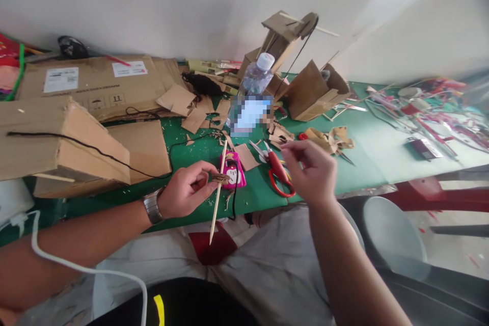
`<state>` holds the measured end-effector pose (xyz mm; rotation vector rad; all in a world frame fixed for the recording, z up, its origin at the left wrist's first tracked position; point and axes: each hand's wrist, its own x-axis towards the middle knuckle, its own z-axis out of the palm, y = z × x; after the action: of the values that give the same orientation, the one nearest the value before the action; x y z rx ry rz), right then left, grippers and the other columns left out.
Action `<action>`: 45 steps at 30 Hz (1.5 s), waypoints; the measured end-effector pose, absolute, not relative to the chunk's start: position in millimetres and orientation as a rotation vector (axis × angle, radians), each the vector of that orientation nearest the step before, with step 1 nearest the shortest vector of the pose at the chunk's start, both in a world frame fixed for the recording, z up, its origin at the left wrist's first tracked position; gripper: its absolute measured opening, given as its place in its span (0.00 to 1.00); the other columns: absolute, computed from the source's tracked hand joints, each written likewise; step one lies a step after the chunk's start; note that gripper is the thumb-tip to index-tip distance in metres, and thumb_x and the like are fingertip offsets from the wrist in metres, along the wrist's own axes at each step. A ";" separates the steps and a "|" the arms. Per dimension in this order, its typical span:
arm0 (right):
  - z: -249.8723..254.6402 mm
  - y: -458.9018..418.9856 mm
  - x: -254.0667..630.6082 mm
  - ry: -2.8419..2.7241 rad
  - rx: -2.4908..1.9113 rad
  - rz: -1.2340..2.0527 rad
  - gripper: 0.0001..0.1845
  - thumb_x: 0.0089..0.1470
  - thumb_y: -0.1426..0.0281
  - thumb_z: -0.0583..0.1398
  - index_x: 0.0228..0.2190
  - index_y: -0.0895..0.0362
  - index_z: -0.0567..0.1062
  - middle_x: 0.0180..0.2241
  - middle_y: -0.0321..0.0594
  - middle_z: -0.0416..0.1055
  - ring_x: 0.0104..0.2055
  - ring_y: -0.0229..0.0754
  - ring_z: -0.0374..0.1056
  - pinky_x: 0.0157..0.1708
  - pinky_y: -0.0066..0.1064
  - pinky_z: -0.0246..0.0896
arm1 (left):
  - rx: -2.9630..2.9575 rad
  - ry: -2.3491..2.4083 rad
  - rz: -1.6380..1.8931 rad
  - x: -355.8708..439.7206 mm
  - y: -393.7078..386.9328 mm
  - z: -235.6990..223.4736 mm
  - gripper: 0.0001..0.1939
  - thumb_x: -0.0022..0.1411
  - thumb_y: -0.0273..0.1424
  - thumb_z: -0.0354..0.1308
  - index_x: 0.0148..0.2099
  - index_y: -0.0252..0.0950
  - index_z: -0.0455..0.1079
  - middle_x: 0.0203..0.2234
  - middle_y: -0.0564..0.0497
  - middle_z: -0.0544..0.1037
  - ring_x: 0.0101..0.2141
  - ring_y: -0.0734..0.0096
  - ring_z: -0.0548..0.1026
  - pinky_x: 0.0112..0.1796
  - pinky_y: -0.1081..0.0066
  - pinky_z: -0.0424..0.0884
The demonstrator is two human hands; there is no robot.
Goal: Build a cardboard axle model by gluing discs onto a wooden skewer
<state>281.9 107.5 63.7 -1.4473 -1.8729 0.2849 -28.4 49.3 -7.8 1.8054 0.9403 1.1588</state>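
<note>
Between thumb and forefinger, my left hand (187, 188) pinches a small round cardboard piece (220, 178). A thin wooden stick (215, 211) passes through or against that piece, tilted, with its lower end past the table edge. Behind it lies a pink packet (240, 178) with a white cartoon shape, and a black cord (236, 196) curves down over it. My right hand (311, 170) is raised with its fingers curled together; whether it holds anything is hidden. Just left of it, scissors (277, 163) with red handles lie with blades apart.
A water bottle (255, 79) stands behind a blurred-out patch. Cardboard boxes (95, 147) fill the left; a cardboard structure (280, 28) and an open box (311, 89) stand behind. Scraps litter the green tabletop (367, 163). A dark small box (425, 147) and a stool (393, 229) are right.
</note>
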 end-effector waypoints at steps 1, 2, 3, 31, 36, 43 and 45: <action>65.4 98.5 263.4 -2.003 -1.182 0.331 0.07 0.68 0.62 0.66 0.41 0.51 0.84 0.35 0.43 0.82 0.35 0.47 0.78 0.36 0.39 0.78 | 1.814 0.958 1.169 -28.5 49.2 -7.7 0.06 0.76 0.31 0.60 0.53 0.36 0.72 0.20 0.64 0.61 0.20 0.80 0.60 0.22 0.77 0.56; 66.2 90.2 246.5 -2.094 -1.010 0.390 0.06 0.69 0.64 0.66 0.44 0.52 0.84 0.39 0.43 0.83 0.38 0.47 0.80 0.39 0.40 0.79 | 1.822 0.974 1.181 -28.7 49.1 -7.3 0.06 0.76 0.30 0.61 0.53 0.36 0.73 0.20 0.64 0.61 0.20 0.80 0.60 0.23 0.77 0.56; 65.7 83.1 232.1 -2.162 -0.888 0.441 0.09 0.68 0.66 0.68 0.48 0.52 0.83 0.44 0.45 0.84 0.42 0.48 0.81 0.43 0.41 0.81 | 1.829 0.987 1.194 -29.0 48.9 -6.8 0.07 0.76 0.30 0.61 0.53 0.37 0.73 0.21 0.64 0.62 0.20 0.80 0.60 0.23 0.77 0.57; 32.6 67.9 203.3 -2.094 -0.605 0.547 0.15 0.67 0.77 0.67 0.53 0.52 0.84 0.43 0.45 0.85 0.42 0.44 0.84 0.42 0.34 0.84 | 2.025 0.927 1.223 -32.6 48.6 -3.8 0.10 0.74 0.34 0.65 0.54 0.38 0.76 0.26 0.57 0.77 0.23 0.78 0.71 0.26 0.78 0.68; 29.9 68.5 201.8 -2.105 -0.616 0.522 0.13 0.69 0.74 0.68 0.53 0.53 0.84 0.42 0.45 0.85 0.40 0.43 0.84 0.41 0.32 0.84 | 1.988 0.920 1.204 -32.3 49.6 0.3 0.08 0.73 0.32 0.65 0.52 0.38 0.76 0.26 0.57 0.77 0.24 0.78 0.72 0.26 0.78 0.68; 25.7 67.7 200.5 -2.131 -0.633 0.511 0.13 0.69 0.69 0.70 0.54 0.54 0.82 0.43 0.46 0.85 0.41 0.43 0.84 0.42 0.32 0.84 | 1.913 0.897 1.192 -31.8 50.4 4.4 0.05 0.71 0.29 0.63 0.48 0.37 0.76 0.26 0.57 0.77 0.25 0.78 0.73 0.28 0.78 0.70; 24.7 68.0 200.5 -2.144 -0.631 0.504 0.14 0.69 0.69 0.70 0.54 0.54 0.81 0.43 0.45 0.85 0.40 0.43 0.84 0.41 0.32 0.83 | 1.893 0.885 1.179 -32.4 51.0 4.0 0.04 0.71 0.29 0.63 0.47 0.37 0.75 0.26 0.57 0.76 0.25 0.77 0.72 0.28 0.78 0.70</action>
<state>200.5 68.0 24.7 -0.6313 -2.1439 0.5044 -32.4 51.0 4.0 1.8931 0.8854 1.1793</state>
